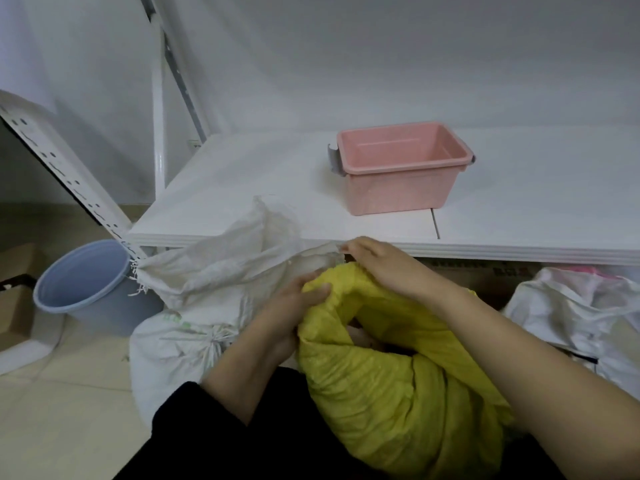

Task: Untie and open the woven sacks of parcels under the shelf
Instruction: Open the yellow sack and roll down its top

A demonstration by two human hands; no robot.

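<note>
A yellow woven sack (391, 393) lies in front of me below the white shelf (519, 216), its mouth partly open with parcels dimly visible inside. My left hand (294, 303) grips the sack's bunched rim on the left, thumb on top. My right hand (384, 265) holds the far edge of the rim near the shelf's front edge. To the left lie two white woven sacks: a tied one (173, 344) with a knotted neck, and an opened one (228, 258) above it, its mouth reaching onto the shelf.
An empty pink plastic bin (401, 168) stands on the shelf. A blue bucket (90, 285) sits on the tiled floor at left, beside cardboard boxes (17, 306). A white bag (581, 313) lies at right. A perforated shelf upright (69, 174) slants at left.
</note>
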